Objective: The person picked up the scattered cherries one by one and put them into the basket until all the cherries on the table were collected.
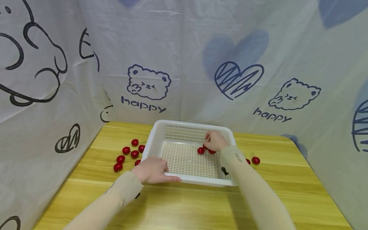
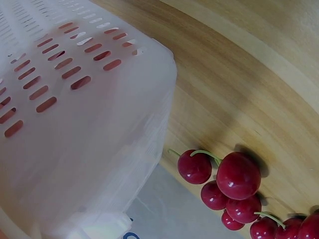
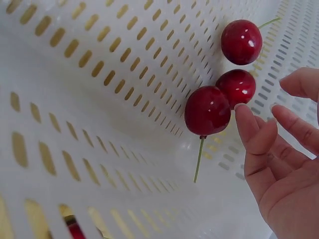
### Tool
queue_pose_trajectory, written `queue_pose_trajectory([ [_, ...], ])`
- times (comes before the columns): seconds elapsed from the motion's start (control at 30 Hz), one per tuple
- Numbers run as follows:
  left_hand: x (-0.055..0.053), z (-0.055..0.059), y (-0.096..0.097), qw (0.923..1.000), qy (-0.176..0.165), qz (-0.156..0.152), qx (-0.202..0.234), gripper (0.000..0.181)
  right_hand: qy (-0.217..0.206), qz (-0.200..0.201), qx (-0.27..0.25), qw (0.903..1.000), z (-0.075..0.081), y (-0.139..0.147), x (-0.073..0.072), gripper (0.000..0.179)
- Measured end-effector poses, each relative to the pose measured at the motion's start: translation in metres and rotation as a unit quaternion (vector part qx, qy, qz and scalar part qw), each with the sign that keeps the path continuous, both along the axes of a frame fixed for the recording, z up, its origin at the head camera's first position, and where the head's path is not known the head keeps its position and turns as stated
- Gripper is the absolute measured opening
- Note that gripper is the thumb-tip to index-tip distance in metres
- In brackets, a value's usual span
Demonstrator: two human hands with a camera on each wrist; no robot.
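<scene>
A white perforated plastic basket [image 1: 198,179] stands on the wooden table. At its near left corner my left hand [image 1: 152,171] grips the rim, fingers over the inner side and thumb along the front. Inside the basket, towards its right end, is my right hand [image 1: 216,140]. Three red cherries lie on the basket floor by it: one cherry [image 3: 241,42], a middle cherry [image 3: 236,85] and a stemmed cherry [image 3: 208,110]. In the right wrist view, a fingertip is at the middle cherry, with nothing held between the fingers. The left wrist view does not show the left fingers clearly.
Several cherries [image 1: 126,150] lie on the table left of the basket, some close against its wall. Two more lie to the right, one cherry [image 1: 255,160] in full view and one partly behind the right forearm. A printed cloth [image 1: 189,80] hangs behind the table.
</scene>
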State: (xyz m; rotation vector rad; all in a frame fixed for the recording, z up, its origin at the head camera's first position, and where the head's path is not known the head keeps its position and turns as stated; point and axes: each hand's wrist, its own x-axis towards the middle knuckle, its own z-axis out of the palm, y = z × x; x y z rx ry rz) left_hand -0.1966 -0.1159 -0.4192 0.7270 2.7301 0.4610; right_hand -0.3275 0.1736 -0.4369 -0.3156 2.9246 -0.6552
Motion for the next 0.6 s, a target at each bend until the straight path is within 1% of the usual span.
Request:
queue_pose_trajectory([
  [0.13, 0.000, 0.000, 0.000, 1.0000, -0.002, 0.001, -0.001, 0.062, -0.007, -0.007, -0.005, 0.9999, 0.002, -0.001, 0.002, 0.021],
  [0.3, 0.001, 0.001, 0.000, 1.0000, -0.003, 0.001, 0.003, 0.062, 0.006, 0.003, -0.007, 1.0000, 0.009, -0.002, 0.005, 0.021],
  [0.43, 0.001, 0.001, 0.000, 0.9999, -0.006, 0.000, 0.011, 0.061, 0.009, 0.010, -0.023, 0.9996, 0.020, -0.005, 0.008, 0.024],
  [0.53, 0.001, 0.001, 0.001, 0.9999, -0.005, -0.001, 0.010, 0.061, 0.010, 0.020, -0.038, 0.9990, 0.033, -0.007, 0.011, 0.026],
  [0.6, 0.000, 0.001, 0.001, 0.9999, -0.005, -0.002, 0.011, 0.061, 0.020, 0.032, -0.044, 0.9983, 0.042, -0.007, 0.014, 0.028],
])
